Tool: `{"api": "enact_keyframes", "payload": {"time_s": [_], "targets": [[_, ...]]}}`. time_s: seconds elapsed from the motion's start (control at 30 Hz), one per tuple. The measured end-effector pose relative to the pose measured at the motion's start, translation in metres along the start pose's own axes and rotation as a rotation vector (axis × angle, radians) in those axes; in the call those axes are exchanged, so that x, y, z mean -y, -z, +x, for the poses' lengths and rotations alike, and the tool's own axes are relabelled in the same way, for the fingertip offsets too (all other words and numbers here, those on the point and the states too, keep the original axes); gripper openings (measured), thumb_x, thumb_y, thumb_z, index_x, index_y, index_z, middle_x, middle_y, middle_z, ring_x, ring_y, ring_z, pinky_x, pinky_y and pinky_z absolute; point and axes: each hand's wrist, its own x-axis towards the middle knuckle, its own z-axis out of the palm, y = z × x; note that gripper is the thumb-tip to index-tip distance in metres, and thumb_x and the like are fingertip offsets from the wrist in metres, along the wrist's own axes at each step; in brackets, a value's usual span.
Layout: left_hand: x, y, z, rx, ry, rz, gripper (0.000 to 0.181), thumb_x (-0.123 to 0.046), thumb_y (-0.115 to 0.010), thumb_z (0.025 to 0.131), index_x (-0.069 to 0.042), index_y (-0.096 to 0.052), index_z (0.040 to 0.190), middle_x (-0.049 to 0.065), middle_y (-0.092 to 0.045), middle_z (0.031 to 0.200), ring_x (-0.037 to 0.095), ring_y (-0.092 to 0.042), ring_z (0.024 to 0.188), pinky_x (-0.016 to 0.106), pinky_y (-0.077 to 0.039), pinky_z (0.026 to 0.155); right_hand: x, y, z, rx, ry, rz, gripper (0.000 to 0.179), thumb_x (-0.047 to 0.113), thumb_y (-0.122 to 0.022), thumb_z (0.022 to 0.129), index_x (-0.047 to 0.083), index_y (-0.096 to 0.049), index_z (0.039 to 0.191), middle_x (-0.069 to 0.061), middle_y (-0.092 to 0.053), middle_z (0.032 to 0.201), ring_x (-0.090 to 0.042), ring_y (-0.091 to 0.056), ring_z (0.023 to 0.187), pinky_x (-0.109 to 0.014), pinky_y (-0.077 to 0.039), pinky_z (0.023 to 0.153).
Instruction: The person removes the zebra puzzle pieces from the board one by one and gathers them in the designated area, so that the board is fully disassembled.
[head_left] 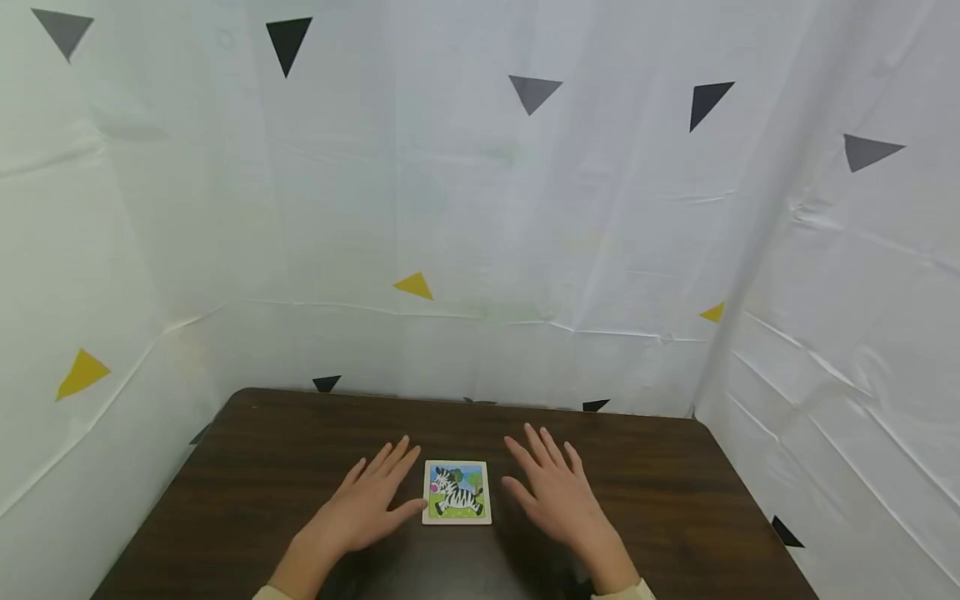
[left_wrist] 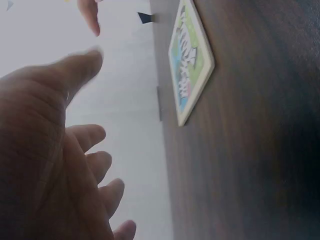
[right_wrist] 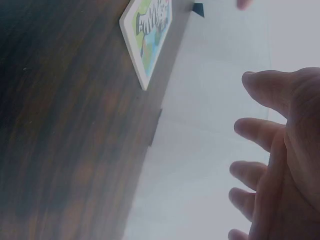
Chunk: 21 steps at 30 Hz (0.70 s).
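Observation:
A small square picture puzzle (head_left: 457,493) with a pale frame and a cartoon zebra lies flat on the dark wooden table (head_left: 645,475). To its left, my left hand (head_left: 362,507) hovers with fingers spread and the thumb tip overlapping the puzzle's left edge in the head view. On the other side my right hand (head_left: 558,498) is held with straight fingers, a short way from the puzzle's right edge. Both wrist views show the hands raised over the tabletop, with nothing in them. The puzzle (left_wrist: 192,62) also appears in the left wrist view, beyond the thumb.
White sheeting (head_left: 465,208) with grey, black and yellow triangles hangs behind the table and along both sides. The table's far edge has rounded corners and runs close to the sheeting. Light-coloured cuffs (head_left: 628,590) show at the wrists.

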Motion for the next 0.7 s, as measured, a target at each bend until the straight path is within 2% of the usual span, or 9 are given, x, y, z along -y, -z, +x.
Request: {"api": "enact_keyframes", "payload": {"time_s": [0.13, 0.27, 0.37, 0.5, 0.63, 0.7], "targets": [[0.002, -0.008, 0.008, 0.061, 0.019, -0.068, 0.1, -0.063, -0.074, 0.095, -0.02, -0.028, 0.173, 0.008, -0.02, 0.181, 0.036, -0.02, 0.168, 0.071, -0.014, 0.132, 0.005, -0.002, 0.009, 0.0, 0.051, -0.021, 0.062, 0.051, -0.06, 0.109, 0.029, -0.045, 0.165, -0.008, -0.031, 0.178, -0.037, -0.028, 0.165, -0.071, -0.021, 0.13], [0.008, -0.012, 0.02, 0.105, 0.044, -0.102, 0.11, -0.063, -0.083, 0.087, -0.014, -0.031, 0.171, 0.014, -0.028, 0.178, 0.041, -0.027, 0.165, 0.073, -0.019, 0.13, 0.015, -0.009, 0.022, 0.005, 0.127, -0.064, 0.058, 0.047, -0.064, 0.108, 0.028, -0.052, 0.161, -0.009, -0.04, 0.174, -0.036, -0.035, 0.162, -0.069, -0.031, 0.126], [0.014, -0.015, 0.027, 0.122, 0.04, -0.117, 0.114, -0.064, -0.084, 0.085, -0.01, -0.031, 0.17, 0.019, -0.03, 0.177, 0.047, -0.029, 0.163, 0.076, -0.021, 0.127, 0.025, -0.017, 0.034, 0.028, 0.195, -0.107, 0.053, 0.045, -0.065, 0.107, 0.027, -0.057, 0.157, -0.008, -0.047, 0.169, -0.034, -0.042, 0.158, -0.065, -0.04, 0.122], [0.019, -0.022, 0.035, 0.133, 0.024, -0.122, 0.12, -0.069, -0.084, 0.083, -0.009, -0.029, 0.171, 0.022, -0.025, 0.177, 0.051, -0.024, 0.163, 0.079, -0.018, 0.126, 0.035, -0.028, 0.044, 0.059, 0.269, -0.153, 0.042, 0.041, -0.067, 0.107, 0.03, -0.067, 0.147, -0.004, -0.058, 0.16, -0.028, -0.053, 0.149, -0.059, -0.049, 0.115], [0.023, -0.029, 0.041, 0.164, 0.056, -0.143, 0.118, -0.067, -0.086, 0.082, -0.01, -0.032, 0.17, 0.02, -0.022, 0.179, 0.048, -0.019, 0.165, 0.076, -0.013, 0.129, 0.042, -0.037, 0.054, 0.071, 0.331, -0.211, 0.032, 0.037, -0.071, 0.105, 0.034, -0.075, 0.137, 0.002, -0.07, 0.144, -0.021, -0.066, 0.132, -0.05, -0.057, 0.105], [0.031, -0.036, 0.047, 0.164, 0.055, -0.136, 0.116, -0.068, -0.086, 0.081, -0.011, -0.035, 0.169, 0.019, -0.023, 0.179, 0.047, -0.019, 0.166, 0.076, -0.013, 0.13, 0.046, -0.039, 0.059, 0.073, 0.361, -0.244, 0.03, 0.036, -0.073, 0.104, 0.036, -0.077, 0.134, 0.005, -0.073, 0.132, -0.016, -0.07, 0.119, -0.043, -0.059, 0.097]]}}
